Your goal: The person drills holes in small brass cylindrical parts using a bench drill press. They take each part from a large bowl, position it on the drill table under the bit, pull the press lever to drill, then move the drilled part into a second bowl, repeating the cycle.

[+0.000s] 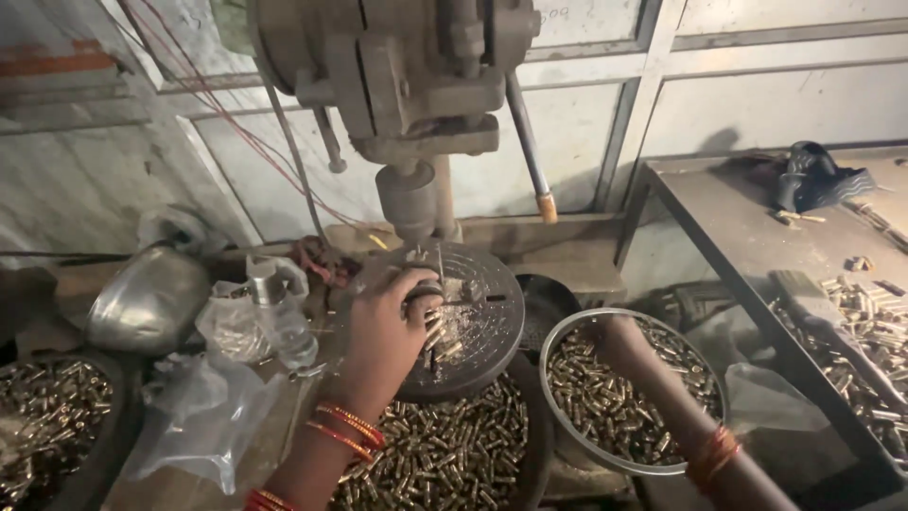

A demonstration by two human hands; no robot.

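Observation:
My left hand rests on the round slotted table of a drill press, its fingers closed on a small metal fixture under the spindle, with several brass pieces beside it. My right hand reaches into a steel bowl full of small brass parts; its fingers are hidden among them. Red bangles circle both wrists.
A pile of brass parts lies below the drill table. Another container of parts sits at left, with an upturned steel bowl, plastic bags and a bottle. A metal bench at right carries more parts.

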